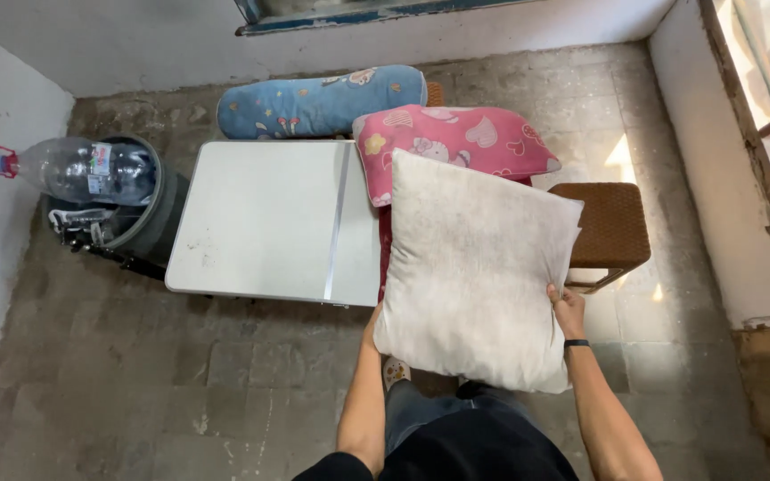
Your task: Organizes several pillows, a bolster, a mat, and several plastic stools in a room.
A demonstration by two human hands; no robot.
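Pillow (479, 267), the plain white one, hangs in front of you above the floor, just off the tabletop (265, 218). Your right hand (568, 312) pinches its edge closed; your left hand is hidden behind it, so that grip can't be told.

From here I cannot see my left hand: the white pillow (477, 272) covers it past the wrist. The same pillow hides the near part of the pink pillow (454, 142) and the left side of the wicker stool (610, 227). The far window frame (376, 12) is cut off by the top edge.
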